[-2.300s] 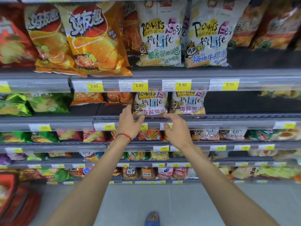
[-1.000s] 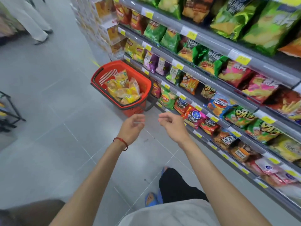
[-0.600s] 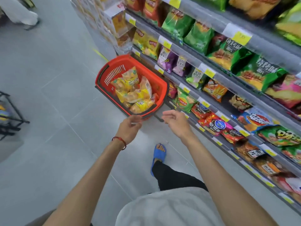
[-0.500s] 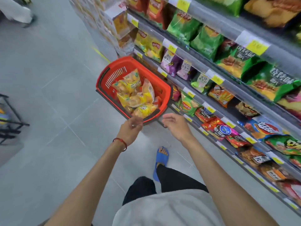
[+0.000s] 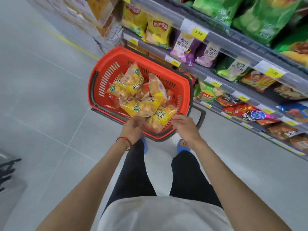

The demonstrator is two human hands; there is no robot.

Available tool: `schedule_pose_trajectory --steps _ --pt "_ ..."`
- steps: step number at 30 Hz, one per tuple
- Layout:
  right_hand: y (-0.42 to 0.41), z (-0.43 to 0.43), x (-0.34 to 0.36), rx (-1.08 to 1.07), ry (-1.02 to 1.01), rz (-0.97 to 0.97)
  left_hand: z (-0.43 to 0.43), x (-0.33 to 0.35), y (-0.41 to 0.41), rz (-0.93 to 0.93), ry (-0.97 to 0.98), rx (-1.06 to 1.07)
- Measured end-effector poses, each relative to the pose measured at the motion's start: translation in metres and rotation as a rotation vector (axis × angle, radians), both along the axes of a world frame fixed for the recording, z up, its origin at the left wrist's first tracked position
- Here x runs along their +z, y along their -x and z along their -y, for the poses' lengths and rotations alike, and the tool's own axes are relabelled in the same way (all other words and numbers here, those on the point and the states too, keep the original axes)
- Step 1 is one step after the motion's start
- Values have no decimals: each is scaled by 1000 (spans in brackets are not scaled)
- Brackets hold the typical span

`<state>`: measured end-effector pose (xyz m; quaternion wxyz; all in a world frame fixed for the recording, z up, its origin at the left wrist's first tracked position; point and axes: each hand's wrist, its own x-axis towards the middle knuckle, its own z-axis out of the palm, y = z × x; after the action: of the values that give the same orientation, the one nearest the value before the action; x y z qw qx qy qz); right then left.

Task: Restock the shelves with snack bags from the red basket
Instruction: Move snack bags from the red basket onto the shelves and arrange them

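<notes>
At the near rim of the red basket (image 5: 150, 60), hands (image 5: 133, 126) (image 5: 184, 128) apart.

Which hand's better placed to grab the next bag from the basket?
Left, likely: the left hand is over the near bags in the basket; the right hand sits at the rim corner, beside them.

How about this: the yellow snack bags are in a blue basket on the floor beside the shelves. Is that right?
Not quite. The basket is red, not blue, as the head view shows. The yellow snack bags do lie in it, and it stands on the floor beside the shelves.
</notes>
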<state>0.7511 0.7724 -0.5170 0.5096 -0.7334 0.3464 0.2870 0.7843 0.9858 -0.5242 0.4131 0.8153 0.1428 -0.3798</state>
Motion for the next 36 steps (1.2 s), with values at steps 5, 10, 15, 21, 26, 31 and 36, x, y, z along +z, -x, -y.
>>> schedule_pose_trajectory --steps 5,10,15,21,26,31,36 --pt "-17 -36 -65 -176 13 -122 -24 -53 -42 -71 -34 -150" --pt "-28 -51 -141 -267 76 -191 -18 -115 -78 -119 -67 -102" --pt "-37 -51 -201 -404 80 -291 -2 -190 -106 -117 -167 -151" --pt "-39 -58 -249 -419 16 -285 18 -243 -119 -275 -246 -253" --pt "-35 -61 -261 -335 36 -283 21 -249 -128 -383 -168 -166" --pt "-31 -63 -265 -322 31 -218 21 -244 -134 -452 -138 -132" --pt "-26 -54 -257 -375 50 -179 21 -238 -123 -491 -35 12"
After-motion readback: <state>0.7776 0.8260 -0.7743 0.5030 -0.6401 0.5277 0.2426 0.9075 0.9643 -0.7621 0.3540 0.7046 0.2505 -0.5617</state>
